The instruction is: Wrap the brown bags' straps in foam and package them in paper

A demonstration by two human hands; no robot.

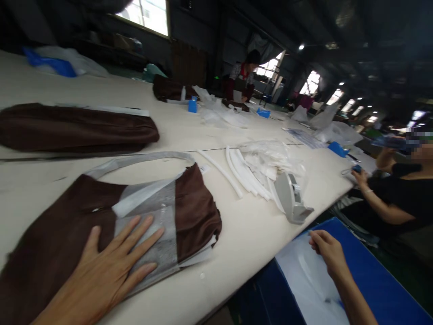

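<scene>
A brown handbag lies on the white table, with a pale wrapped strap looping from its top. A translucent protective wrap covers the middle of the bag. My left hand rests flat on this wrap, fingers spread. Off the table's right edge, my right hand is closed in a pinch at the upper corner of a translucent plastic bag. That plastic bag lies over a blue box below table height.
A grey tape dispenser stands near the table edge, beside white curved strips and crumpled clear plastic. Another brown bag lies farther back. One person works across the table; another person sits at right.
</scene>
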